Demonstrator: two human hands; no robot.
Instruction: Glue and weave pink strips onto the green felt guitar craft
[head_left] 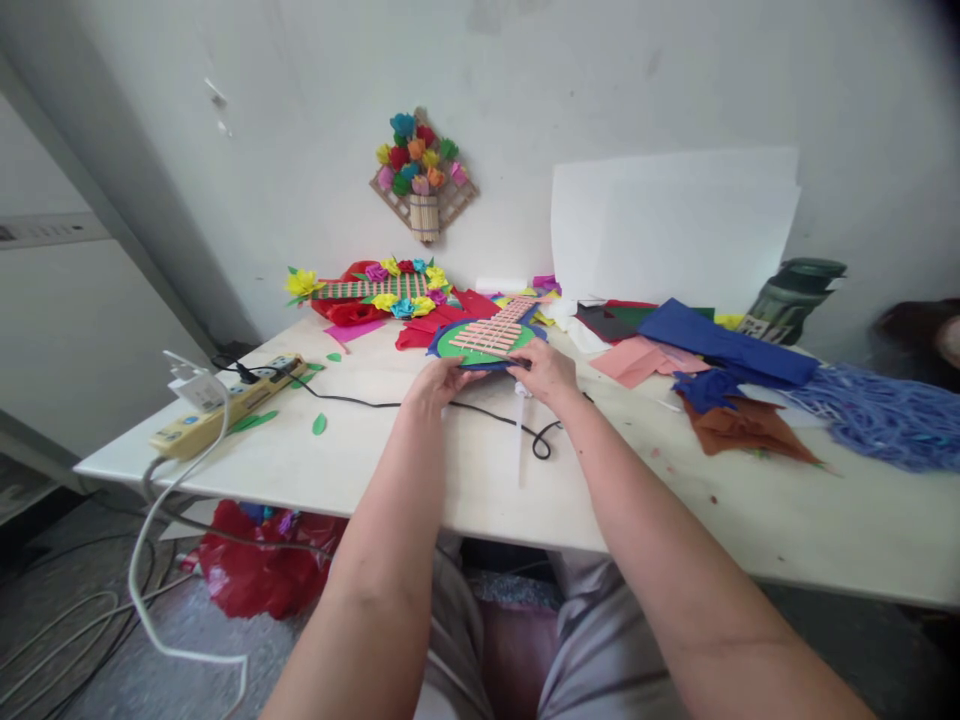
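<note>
A guitar-shaped paper craft (470,341), with a green oval face, a blue paper rim and rows of pink sticks, is tilted above the table. My left hand (442,383) is closed on its near left edge. At the near right edge, my right hand (546,375) is closed in a pinch around a thin dark thing too small to name, close to the green face. Just below that hand, a translucent glue stick (520,445) points toward me; whatever it sits in is mostly hidden. A black cord (487,410) loops beside it.
A power strip (232,405) with a white charger (199,388) lies at left, near green paper leaves (319,424). Behind stands a flower-trimmed paper guitar (375,288). Coloured paper (720,340), blue yarn (885,410) and a dark bottle (795,300) fill the right.
</note>
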